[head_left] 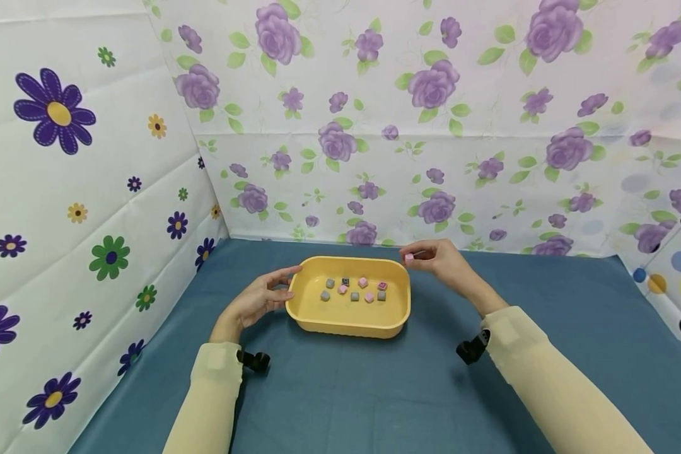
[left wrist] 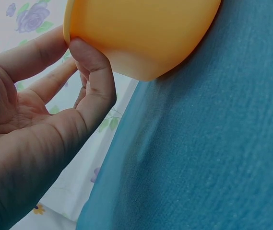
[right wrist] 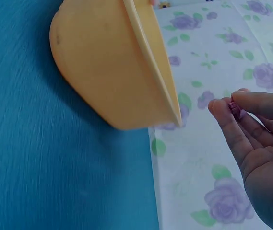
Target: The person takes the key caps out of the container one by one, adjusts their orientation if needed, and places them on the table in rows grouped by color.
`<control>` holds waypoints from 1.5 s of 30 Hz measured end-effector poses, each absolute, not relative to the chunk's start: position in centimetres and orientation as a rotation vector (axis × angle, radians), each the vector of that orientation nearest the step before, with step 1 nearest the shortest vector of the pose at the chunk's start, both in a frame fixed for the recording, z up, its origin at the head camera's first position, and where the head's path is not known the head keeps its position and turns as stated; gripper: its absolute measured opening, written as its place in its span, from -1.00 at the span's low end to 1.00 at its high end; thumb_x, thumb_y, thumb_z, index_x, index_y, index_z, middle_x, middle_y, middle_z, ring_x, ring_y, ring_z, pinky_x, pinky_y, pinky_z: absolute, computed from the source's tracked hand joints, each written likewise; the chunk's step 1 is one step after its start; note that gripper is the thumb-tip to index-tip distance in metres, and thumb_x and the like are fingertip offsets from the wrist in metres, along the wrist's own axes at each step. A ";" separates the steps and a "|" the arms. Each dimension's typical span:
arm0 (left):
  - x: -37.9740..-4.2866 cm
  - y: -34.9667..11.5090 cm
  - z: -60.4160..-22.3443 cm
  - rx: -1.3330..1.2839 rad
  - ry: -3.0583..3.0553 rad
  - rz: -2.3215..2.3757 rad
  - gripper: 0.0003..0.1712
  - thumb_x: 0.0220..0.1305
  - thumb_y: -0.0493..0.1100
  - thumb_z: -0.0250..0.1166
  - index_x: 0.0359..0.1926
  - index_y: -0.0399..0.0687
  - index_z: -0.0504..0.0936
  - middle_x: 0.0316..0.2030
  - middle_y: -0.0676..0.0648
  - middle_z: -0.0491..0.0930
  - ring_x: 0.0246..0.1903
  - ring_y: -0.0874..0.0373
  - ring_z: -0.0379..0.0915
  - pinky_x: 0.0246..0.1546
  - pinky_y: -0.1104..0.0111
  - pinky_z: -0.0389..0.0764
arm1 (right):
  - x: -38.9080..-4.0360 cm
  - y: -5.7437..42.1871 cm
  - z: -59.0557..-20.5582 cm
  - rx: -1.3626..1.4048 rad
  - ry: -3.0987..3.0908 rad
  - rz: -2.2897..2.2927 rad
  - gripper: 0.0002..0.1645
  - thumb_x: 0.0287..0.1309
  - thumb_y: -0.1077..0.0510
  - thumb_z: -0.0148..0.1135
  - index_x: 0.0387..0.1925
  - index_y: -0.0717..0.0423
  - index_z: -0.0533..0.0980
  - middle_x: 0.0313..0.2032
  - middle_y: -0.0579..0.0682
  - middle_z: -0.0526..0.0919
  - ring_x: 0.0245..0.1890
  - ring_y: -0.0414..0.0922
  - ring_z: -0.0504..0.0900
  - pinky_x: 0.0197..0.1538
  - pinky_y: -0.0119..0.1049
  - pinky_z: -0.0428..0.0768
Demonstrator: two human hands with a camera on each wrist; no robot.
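Observation:
A yellow plastic basin [head_left: 349,326] sits on the blue cloth with several small pink and grey blocks in it, among them a pink block [head_left: 363,282] and a grey block [head_left: 325,295]. My left hand [head_left: 259,295] pinches the basin's left rim, as the left wrist view shows closely. Just beyond the basin's right end, my right hand [head_left: 439,261] is raised with a small pink block [head_left: 410,257] between thumb and fingertips. In the right wrist view this block [right wrist: 236,109] looks darker and is partly covered by the fingers.
Blue cloth [head_left: 374,397] covers the table. White flowered sheets hang behind it [head_left: 374,157] and along the left side [head_left: 108,189]. Each wrist carries a small black camera, such as the right one [head_left: 473,348].

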State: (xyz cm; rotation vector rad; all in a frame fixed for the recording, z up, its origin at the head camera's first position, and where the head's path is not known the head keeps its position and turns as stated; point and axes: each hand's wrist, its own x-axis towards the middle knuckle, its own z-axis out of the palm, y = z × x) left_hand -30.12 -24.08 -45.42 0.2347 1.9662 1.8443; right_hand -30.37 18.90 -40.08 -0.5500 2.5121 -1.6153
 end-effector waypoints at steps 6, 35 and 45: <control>-30.1 -24.2 -45.5 0.245 1.969 1.844 -0.21 0.47 -0.34 0.28 0.62 0.00 0.23 0.19 -0.24 0.29 -0.01 0.04 0.59 -0.04 0.30 0.70 | -30.4 20.3 -40.3 -0.489 2.544 -1.602 -0.63 0.41 0.16 0.34 0.19 0.16 0.67 0.11 0.20 0.70 0.06 0.07 0.70 0.19 0.08 0.62; -29.9 -24.0 -45.4 0.246 1.965 1.851 -0.21 0.47 -0.36 0.26 0.62 0.00 0.23 0.18 -0.25 0.30 -0.04 0.05 0.58 -0.04 0.28 0.69 | -30.3 24.7 -43.7 -0.298 2.603 -1.574 -0.53 0.44 0.14 0.32 0.26 0.31 0.59 0.21 0.32 0.59 0.14 0.20 0.62 0.29 0.21 0.50; -30.0 -24.0 -45.3 0.252 1.972 1.839 -0.23 0.49 -0.36 0.23 0.62 0.02 0.23 0.21 -0.26 0.29 -0.02 0.03 0.56 -0.02 0.27 0.69 | -30.2 25.3 -45.4 -0.245 2.582 -1.585 -0.49 0.41 0.15 0.35 0.28 0.32 0.56 0.18 0.31 0.62 0.07 0.21 0.65 0.15 0.12 0.61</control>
